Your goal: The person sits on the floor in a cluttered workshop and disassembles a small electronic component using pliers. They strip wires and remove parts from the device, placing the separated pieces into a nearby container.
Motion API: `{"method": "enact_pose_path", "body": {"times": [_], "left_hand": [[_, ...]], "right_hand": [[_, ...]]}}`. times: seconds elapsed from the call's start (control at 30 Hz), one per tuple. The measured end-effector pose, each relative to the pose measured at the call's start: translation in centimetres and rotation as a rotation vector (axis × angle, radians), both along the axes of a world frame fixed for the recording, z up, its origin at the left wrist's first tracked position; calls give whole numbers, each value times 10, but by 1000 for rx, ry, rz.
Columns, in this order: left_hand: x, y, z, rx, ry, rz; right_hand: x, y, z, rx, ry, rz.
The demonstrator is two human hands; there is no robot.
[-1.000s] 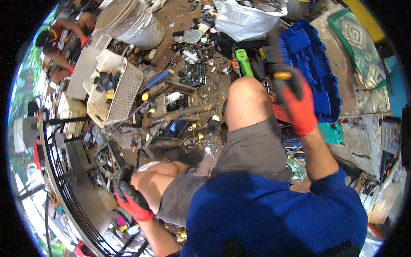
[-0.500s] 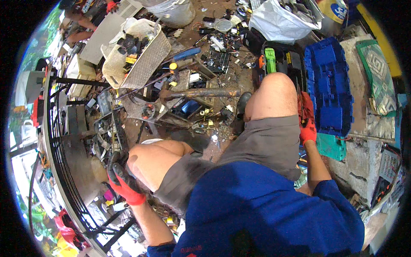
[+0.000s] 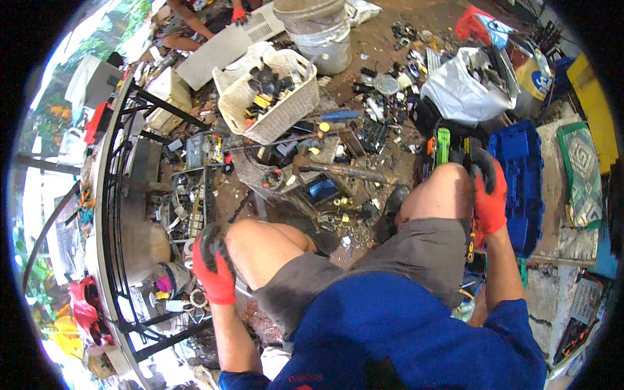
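My left hand (image 3: 214, 266), in a red glove with dark fingers, hangs beside my left knee. Its fingers are loosely bent and apart, and I see nothing held in them. My right hand (image 3: 490, 198), gloved the same way, is by the outer side of my right knee, over the edge of a black toolbox (image 3: 459, 133). Its fingers stretch forward, partly bent, with no held thing visible. Close to that hand are a green-handled tool (image 3: 443, 144), an orange one (image 3: 431, 145) and a yellow-and-black handle (image 3: 470, 248). A blue toolbox lid (image 3: 517, 188) lies just right of it.
Ahead lies a hammer (image 3: 351, 172) with a long handle, among scattered electronic scrap. Beyond stand a white basket (image 3: 286, 110) of parts, a grey bucket (image 3: 322, 45) and a white sack (image 3: 452, 91). A black metal frame (image 3: 110, 227) runs along my left. Another person's gloved hand (image 3: 240, 15) shows far off.
My right hand has risen out of the toolbox area and come forward into fuller view. My left hand stays beside the left knee, its fingers more bent. The whole view has shifted.
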State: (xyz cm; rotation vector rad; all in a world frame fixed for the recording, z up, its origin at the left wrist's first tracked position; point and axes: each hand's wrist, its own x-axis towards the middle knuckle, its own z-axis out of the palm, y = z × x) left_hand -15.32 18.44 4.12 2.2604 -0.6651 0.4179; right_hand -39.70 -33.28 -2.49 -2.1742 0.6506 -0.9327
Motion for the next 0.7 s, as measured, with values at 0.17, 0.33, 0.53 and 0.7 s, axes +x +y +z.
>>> {"method": "enact_pose_path", "body": {"times": [0.17,0.33,0.53,0.7], "left_hand": [[-10,-3,4,69,7,0],[8,-46,22,205,1,-123],[123,-151,23,518,-137,-187],[214,-195,-21,882,-76,-102]], "right_hand": [[63,30,36,-174,62,265],[92,63,5,-201,180,220],[124,75,-45,41,45,292],[133,74,-53,281,198,213]]}}
